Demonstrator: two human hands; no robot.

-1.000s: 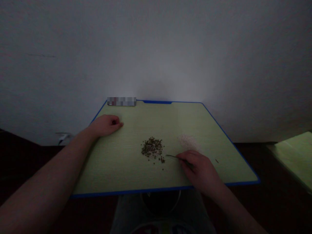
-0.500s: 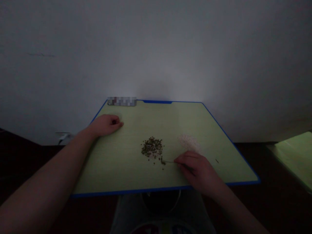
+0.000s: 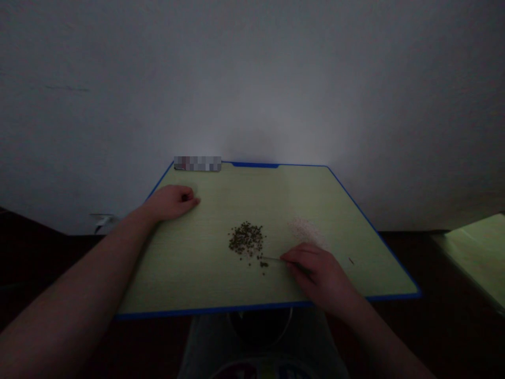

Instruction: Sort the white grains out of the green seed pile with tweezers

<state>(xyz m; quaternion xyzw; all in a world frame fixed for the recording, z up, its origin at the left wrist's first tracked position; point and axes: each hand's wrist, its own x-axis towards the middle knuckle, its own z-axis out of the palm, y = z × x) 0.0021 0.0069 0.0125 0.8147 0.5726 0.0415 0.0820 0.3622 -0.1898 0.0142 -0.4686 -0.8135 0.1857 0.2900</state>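
Note:
My right hand (image 3: 315,271) rests low on the pale tabletop (image 3: 185,268), its fingers pinched round a thin, light-coloured stick (image 3: 272,259). The stick points left, and its tip is at the lower right edge of a heap of small dark green-brown beans or seeds (image 3: 245,238). Pale grains show among the lower part of that heap. A few loose dark beans (image 3: 264,265) lie just below the tip. Beyond my right hand is a scattered patch of whitish grains (image 3: 305,230). My left hand (image 3: 173,202) lies in a loose fist near the table's left edge; nothing is visible in it.
A flat, blurred-out object (image 3: 197,163) lies at the table's back left corner. Blue edging (image 3: 256,165) runs round the tabletop, which stands against a wall (image 3: 252,79). On the right part of the table is a small dark sliver (image 3: 351,260).
The stick's tip has shifted slightly away from me, off the small cluster of loose beans, towards the heap's edge. My right hand moved a little with it; my left hand stayed put.

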